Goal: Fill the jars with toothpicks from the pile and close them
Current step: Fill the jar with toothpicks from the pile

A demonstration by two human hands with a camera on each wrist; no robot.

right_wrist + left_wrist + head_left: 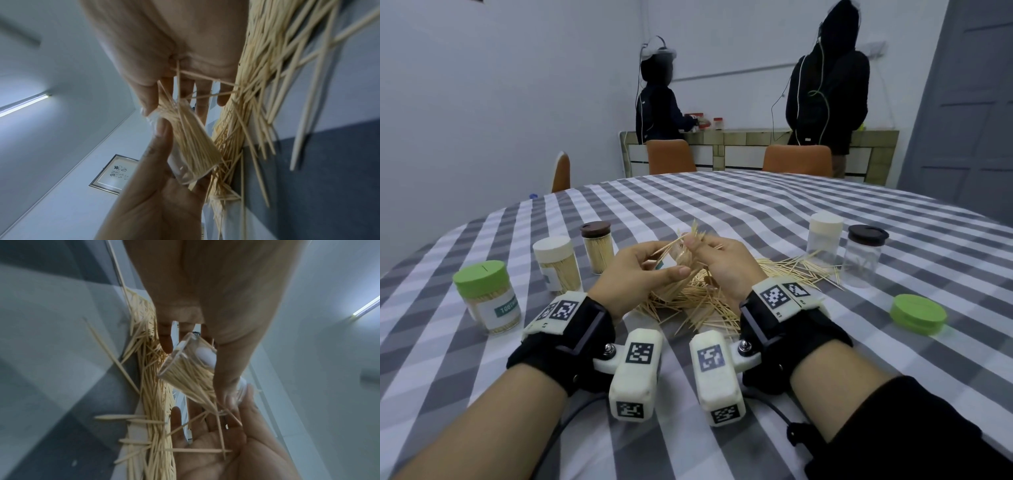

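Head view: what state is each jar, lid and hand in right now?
Green-lidded jar: closed, full.
White-lidded jar: closed, full.
Brown-lidded jar: closed, full.
Held jar: open, part-filled, tilted.
Green lid: loose on table.
Left hand: grips held jar.
Right hand: pinches toothpicks.

Dim bluish light, blurred wrist views

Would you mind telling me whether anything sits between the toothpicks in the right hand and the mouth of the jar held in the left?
Nothing visible blocks the way. The right hand pinches a bunch of toothpicks right at the open jar, which the left hand grips tilted. The green lid lies apart, to the right.
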